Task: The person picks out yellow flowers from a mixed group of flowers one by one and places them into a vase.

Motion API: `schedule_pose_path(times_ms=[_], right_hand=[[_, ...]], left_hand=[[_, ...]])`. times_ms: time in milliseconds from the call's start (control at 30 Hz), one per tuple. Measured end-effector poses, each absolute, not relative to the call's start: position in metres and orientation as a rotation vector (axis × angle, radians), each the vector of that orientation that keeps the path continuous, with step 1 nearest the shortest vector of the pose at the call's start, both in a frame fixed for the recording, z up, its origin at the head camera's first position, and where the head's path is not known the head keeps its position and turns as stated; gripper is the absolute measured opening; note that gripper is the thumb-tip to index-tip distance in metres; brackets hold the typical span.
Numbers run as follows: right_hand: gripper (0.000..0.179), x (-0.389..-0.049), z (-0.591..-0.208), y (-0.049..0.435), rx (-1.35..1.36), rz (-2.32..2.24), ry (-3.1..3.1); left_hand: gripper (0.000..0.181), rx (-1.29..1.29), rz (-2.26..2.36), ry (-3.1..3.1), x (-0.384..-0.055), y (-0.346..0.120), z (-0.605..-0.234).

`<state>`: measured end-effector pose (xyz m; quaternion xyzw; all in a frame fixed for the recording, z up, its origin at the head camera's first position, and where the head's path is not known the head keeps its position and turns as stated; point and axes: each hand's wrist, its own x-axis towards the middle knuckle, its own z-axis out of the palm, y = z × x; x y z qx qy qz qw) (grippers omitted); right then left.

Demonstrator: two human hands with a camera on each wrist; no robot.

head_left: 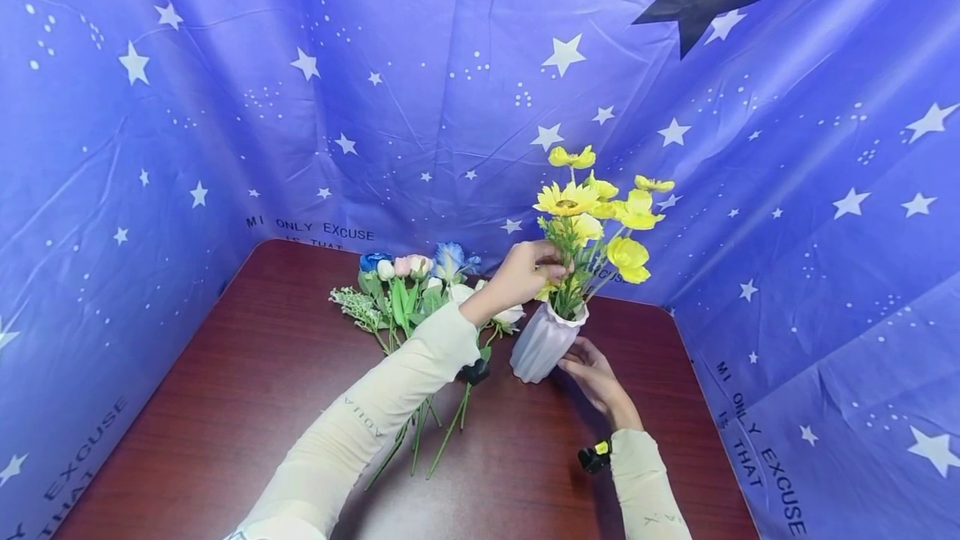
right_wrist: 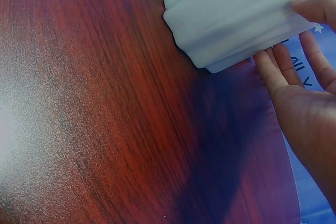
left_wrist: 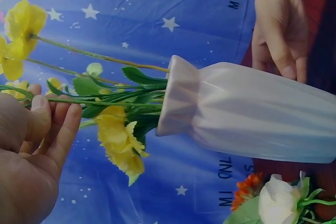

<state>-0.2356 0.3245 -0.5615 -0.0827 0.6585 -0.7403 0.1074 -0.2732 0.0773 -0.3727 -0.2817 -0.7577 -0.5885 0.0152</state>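
Note:
A pale fluted vase [head_left: 551, 342] stands on the table, holding several yellow flowers [head_left: 628, 260]. Above its rim, my left hand [head_left: 525, 277] pinches a thin green flower stem [left_wrist: 113, 101] between thumb and fingers, the stem running down into the vase mouth. One wide-petalled yellow bloom [head_left: 566, 200] rises just over this hand. Low on the vase's right side, my right hand [head_left: 596, 377] rests its fingertips against the wall. In the right wrist view its thumb lies over the vase's pale side [right_wrist: 236, 19], and the fingers are spread along the edge.
Left of the vase lies a bunch of loose flowers: blue blooms [head_left: 450, 261], pink buds [head_left: 411, 265], white roses [head_left: 506, 315] and an orange flower [left_wrist: 247, 190]. Their stems [head_left: 450, 436] point toward the front of the brown table [head_left: 217, 390]. A blue star-printed cloth [head_left: 420, 107] surrounds the table.

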Motion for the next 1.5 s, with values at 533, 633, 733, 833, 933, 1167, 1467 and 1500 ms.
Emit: schedule_pose_path(times_ms=[533, 633, 733, 833, 933, 1167, 1467, 1500], right_hand=[[0.04, -0.235, -0.561, 0.325, -0.261, -2.174, 1.93], [0.04, -0.235, -0.562, 0.324, -0.266, -2.182, 1.925], [0.04, -0.235, -0.563, 0.324, -0.258, -2.185, 1.929], [0.04, -0.235, -0.562, 0.324, -0.258, -2.174, 1.938], [0.04, -0.234, -0.561, 0.324, -0.261, -2.163, 1.946], [0.04, -0.233, -0.56, 0.324, -0.227, -2.157, 1.959], [0.04, -0.234, -0.56, 0.323, -0.194, -2.166, 1.948], [0.04, -0.234, -0.56, 0.323, -0.197, -2.167, 1.947]], left_hand=[[0.013, -0.852, -1.568, -2.408, -0.264, 0.075, -0.385], [0.013, -0.832, -1.511, -2.407, -0.26, 0.073, -0.387], [0.013, -0.786, -1.475, -2.426, -0.258, 0.073, -0.389], [0.014, -0.741, -1.454, -2.46, -0.258, 0.074, -0.391], [0.014, -0.712, -1.424, -2.485, -0.259, 0.076, -0.393], [0.014, -0.701, -1.355, -2.507, -0.263, 0.08, -0.393], [0.015, -0.699, -1.279, -2.58, -0.268, 0.085, -0.39], [0.015, -0.699, -1.263, -2.583, -0.269, 0.085, -0.39]])
